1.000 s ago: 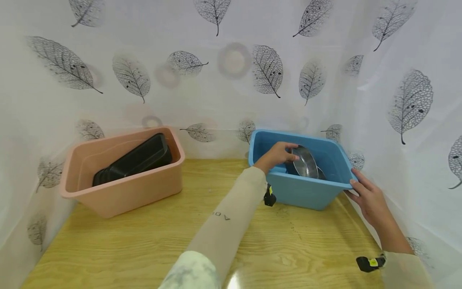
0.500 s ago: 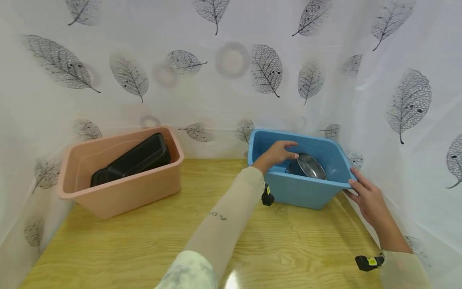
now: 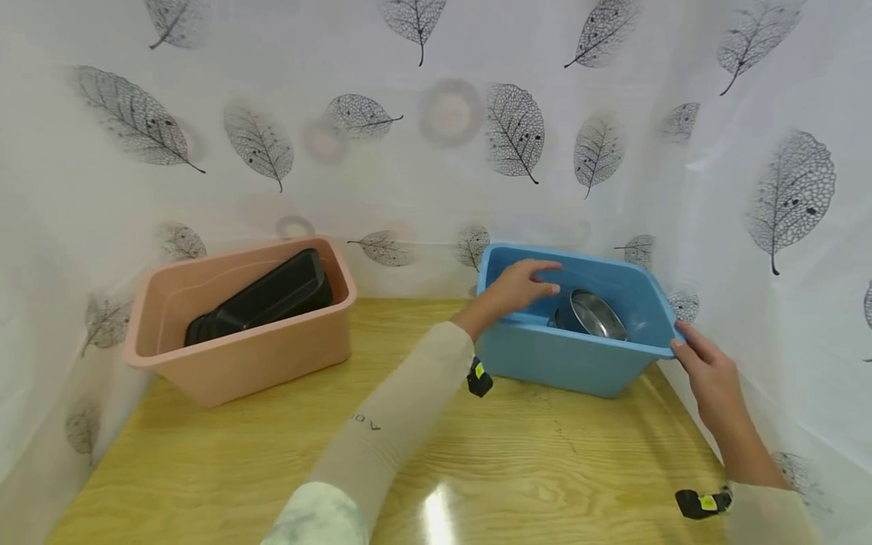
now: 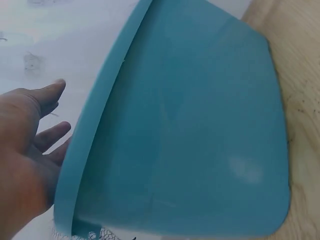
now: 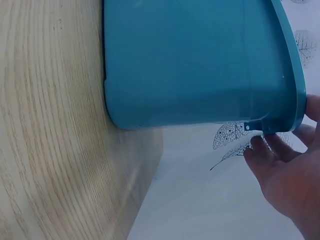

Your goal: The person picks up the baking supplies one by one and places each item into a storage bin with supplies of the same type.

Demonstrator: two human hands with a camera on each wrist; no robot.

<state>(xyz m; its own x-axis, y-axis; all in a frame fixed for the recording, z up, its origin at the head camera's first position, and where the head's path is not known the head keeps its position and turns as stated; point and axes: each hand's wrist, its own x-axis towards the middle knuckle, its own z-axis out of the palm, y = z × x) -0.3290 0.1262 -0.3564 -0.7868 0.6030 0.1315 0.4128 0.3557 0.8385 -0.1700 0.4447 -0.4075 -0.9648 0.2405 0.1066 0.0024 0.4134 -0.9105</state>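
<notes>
My left hand (image 3: 519, 288) is over the left part of the blue plastic tub (image 3: 555, 356), fingers and thumb apart with nothing between them. Inside that tub, right of the hand, a round metal pan (image 3: 599, 315) with a shiny inside lies tilted. In the left wrist view the left hand (image 4: 25, 155) appears just beyond the tub's rim. At the tub's right end my right hand (image 3: 711, 375) grips the rim, thumb on top and fingers below. The right wrist view shows these fingers (image 5: 260, 155) under the rim's corner. The tub's near wall hides its floor.
A pink tub (image 3: 266, 363) stands at the left of the wooden table (image 3: 436, 446), holding black rectangular pans (image 3: 272, 295) that lean inside it. A white leaf-print curtain (image 3: 409, 182) hangs behind and along both sides.
My left hand has let go of the round metal pan, which dropped into a lower tilt in the blue tub. The hand then drew slightly left; the right hand kept its grip on the rim.
</notes>
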